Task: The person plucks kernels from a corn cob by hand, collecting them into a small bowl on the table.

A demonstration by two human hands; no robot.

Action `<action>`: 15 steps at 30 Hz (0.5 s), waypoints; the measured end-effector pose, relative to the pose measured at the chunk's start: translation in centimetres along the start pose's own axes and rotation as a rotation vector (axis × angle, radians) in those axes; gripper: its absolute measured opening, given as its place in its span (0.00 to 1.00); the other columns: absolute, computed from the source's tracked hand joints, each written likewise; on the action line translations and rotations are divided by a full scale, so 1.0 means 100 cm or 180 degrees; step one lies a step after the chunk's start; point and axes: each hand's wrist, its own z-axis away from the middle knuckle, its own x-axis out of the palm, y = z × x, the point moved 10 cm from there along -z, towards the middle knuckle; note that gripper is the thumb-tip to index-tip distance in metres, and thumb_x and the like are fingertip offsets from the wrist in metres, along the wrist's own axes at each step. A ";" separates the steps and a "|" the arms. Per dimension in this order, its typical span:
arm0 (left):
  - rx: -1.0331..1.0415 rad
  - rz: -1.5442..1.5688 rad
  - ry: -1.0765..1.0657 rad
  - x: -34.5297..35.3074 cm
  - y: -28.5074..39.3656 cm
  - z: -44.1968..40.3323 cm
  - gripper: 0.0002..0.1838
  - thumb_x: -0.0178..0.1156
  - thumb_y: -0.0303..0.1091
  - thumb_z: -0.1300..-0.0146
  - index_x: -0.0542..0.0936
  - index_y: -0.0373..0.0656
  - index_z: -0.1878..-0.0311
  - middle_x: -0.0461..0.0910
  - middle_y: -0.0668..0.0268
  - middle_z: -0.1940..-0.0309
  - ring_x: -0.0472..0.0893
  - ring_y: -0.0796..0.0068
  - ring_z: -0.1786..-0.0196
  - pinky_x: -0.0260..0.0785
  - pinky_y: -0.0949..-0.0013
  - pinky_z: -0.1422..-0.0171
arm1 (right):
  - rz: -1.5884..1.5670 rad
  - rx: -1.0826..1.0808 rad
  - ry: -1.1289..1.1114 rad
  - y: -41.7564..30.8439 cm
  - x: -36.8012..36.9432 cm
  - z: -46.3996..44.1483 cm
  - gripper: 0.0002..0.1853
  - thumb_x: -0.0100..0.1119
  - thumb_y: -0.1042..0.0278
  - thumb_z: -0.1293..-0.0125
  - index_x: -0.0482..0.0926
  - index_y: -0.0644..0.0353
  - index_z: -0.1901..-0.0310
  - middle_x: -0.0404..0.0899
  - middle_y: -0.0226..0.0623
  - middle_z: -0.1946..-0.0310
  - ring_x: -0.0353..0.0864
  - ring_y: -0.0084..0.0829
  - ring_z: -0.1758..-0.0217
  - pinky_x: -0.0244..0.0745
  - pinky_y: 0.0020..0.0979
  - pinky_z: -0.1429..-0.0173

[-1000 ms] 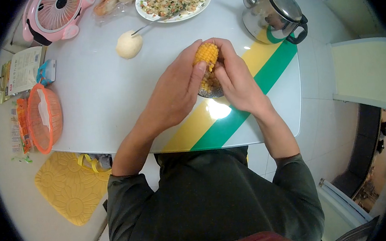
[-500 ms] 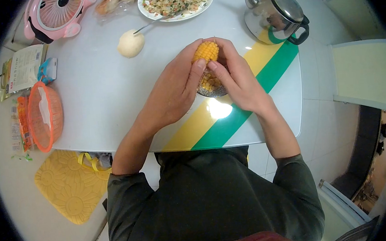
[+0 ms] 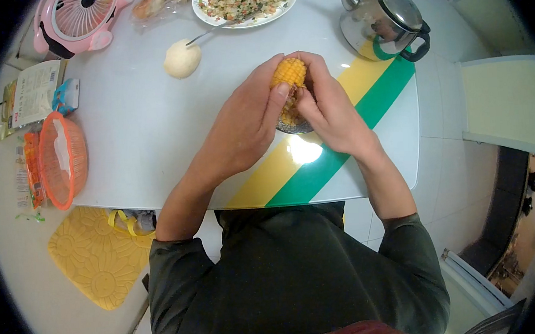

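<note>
Gripping the corn cob (image 3: 289, 72) from both sides, it's the left hand (image 3: 249, 110) and the right hand (image 3: 331, 105), fingers (image 3: 319, 71) curled in close around it, thumbs (image 3: 277, 100) at its near end! The cob is held over a small bowl (image 3: 296, 130) of loose kernels (image 3: 289, 115), in from the near edge of the tabletop (image 3: 137, 144). Further out, a pale bun (image 3: 181, 59), then a plate of food (image 3: 242, 0) toward the far edge; kettle (image 3: 372, 23) by the right edge, pink fan (image 3: 84, 19) over by the left!
</note>
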 end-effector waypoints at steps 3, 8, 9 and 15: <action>0.0021 -0.0038 0.0001 0.000 0.001 0.000 0.25 0.43 0.36 0.13 0.68 0.32 0.22 0.81 0.42 0.36 0.81 0.48 0.32 0.69 0.56 0.24 | -0.0005 -0.0087 0.0007 -0.002 -0.001 0.000 0.24 0.49 0.72 0.23 0.62 0.66 0.29 0.82 0.65 0.54 0.84 0.66 0.50 0.79 0.53 0.44; -0.0023 0.0245 -0.0044 -0.002 0.002 -0.001 0.24 0.43 0.36 0.12 0.69 0.32 0.22 0.81 0.44 0.35 0.82 0.51 0.33 0.69 0.58 0.25 | -0.0051 -0.0189 0.0052 -0.002 -0.001 0.000 0.25 0.48 0.72 0.22 0.62 0.67 0.27 0.80 0.65 0.50 0.83 0.64 0.46 0.77 0.52 0.40; -0.0039 0.0276 -0.0052 -0.003 0.002 -0.001 0.24 0.43 0.36 0.12 0.69 0.32 0.23 0.81 0.44 0.35 0.82 0.51 0.33 0.69 0.58 0.25 | -0.0061 -0.0222 0.0063 -0.002 -0.001 0.000 0.25 0.48 0.72 0.22 0.61 0.67 0.26 0.80 0.65 0.49 0.83 0.64 0.45 0.77 0.51 0.39; -0.0034 0.0363 -0.0075 -0.004 0.004 -0.002 0.24 0.43 0.36 0.12 0.69 0.32 0.23 0.81 0.45 0.35 0.82 0.53 0.33 0.70 0.59 0.25 | -0.0513 -0.0192 -0.0030 -0.001 -0.002 0.000 0.23 0.48 0.67 0.17 0.65 0.67 0.26 0.81 0.58 0.48 0.84 0.52 0.44 0.77 0.44 0.37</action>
